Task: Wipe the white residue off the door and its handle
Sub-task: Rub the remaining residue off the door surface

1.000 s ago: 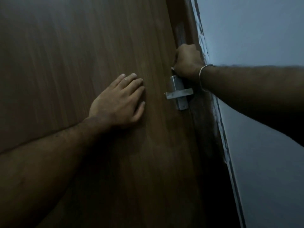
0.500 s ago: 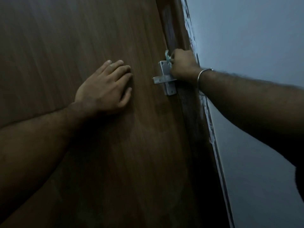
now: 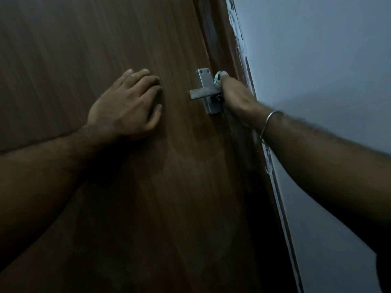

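Dim light over a dark brown wood-grain door [image 3: 84,49] filling the left and centre of the view, pale blue-grey wall [image 3: 317,60] at 3 o'clock. Left hand [image 3: 124,106] laid flat on the door panel, fingers straight and close together, pointing toward 2 o'clock, gripping nothing. Bare wood all round that hand, widest toward 9 and 12 o'clock. Just to its right, apart from the fingertips, silver metal lever handle on an upright plate [image 3: 204,92], lever pointing toward 9 o'clock. Right hand [image 3: 234,96] curled against the handle's right side, pinching a small light teal cloth [image 3: 217,78] that peeks out at the hand's 11 o'clock, touching the plate edge. Thin silver metal bangle [image 3: 268,121] on that wrist. Beyond the hand, dark door edge and white-flecked frame strip [image 3: 241,45] running from 12 toward 5 o'clock, close beside the knuckles. Faint pale smears on the door at 6 o'clock below the handle.
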A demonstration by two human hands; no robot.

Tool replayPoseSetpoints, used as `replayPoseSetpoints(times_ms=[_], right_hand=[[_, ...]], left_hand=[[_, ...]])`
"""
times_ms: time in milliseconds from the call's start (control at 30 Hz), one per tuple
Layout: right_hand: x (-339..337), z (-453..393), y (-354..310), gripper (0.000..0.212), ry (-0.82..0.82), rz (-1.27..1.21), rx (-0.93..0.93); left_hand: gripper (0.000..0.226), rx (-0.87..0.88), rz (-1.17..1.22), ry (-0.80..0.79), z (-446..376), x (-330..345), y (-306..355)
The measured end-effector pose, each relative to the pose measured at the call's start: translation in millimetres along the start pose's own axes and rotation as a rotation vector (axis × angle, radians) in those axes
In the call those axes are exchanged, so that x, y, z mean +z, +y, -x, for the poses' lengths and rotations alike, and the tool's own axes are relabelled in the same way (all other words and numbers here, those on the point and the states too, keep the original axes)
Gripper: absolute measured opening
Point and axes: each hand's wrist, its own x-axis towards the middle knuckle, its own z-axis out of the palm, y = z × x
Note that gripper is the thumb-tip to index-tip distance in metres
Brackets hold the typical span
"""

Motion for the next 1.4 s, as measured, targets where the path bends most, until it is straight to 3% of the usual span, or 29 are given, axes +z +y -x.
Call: replayPoseSetpoints(times_ms=[233, 567, 633, 733, 867, 933, 1067, 1133, 1267, 1400], right_hand=[[13, 19, 26, 0.062, 0.019, -0.141, 0.036], [29, 55, 64, 0.038, 0.086, 0.173, -0.159], [41, 80, 86, 0.041, 0.107, 0.254, -0.197], [51, 99, 106, 0.046, 0.197, 0.256, -0.232], [53, 75, 92, 0.027, 0.304, 0.329, -0.284], [47, 63, 81, 0.021, 0.278, 0.465, -0.36], [4, 39, 61, 0.019, 0.103, 1.015, -0.826], [-13, 22, 47, 0.016, 0.083, 1.24, -0.974], [-24, 12, 41, 0.028, 0.084, 1.424, -1.006], [-32, 41, 73, 0.045, -0.187, 1.664, -1.018]], left_hand=[[0.063, -0.002, 0.005, -0.003, 1, -4, 3], [0.061, 0.01, -0.023, 0.028, 0, 6, -1], [0.06, 0.011, -0.025, 0.034, 1, 7, -2], [0.06, 0.015, -0.038, 0.043, 1, 7, -2], [0.062, 0.003, -0.039, 0.038, 0, 6, 0], [0.063, 0.004, -0.04, 0.032, 0, 5, 0], [0.064, -0.001, -0.046, 0.051, 0, 7, 0], [0.063, 0.005, -0.07, 0.053, -1, 9, -2], [0.063, 0.009, -0.062, 0.066, -2, 12, -4], [0.064, 0.023, -0.062, 0.074, -1, 14, -7]])
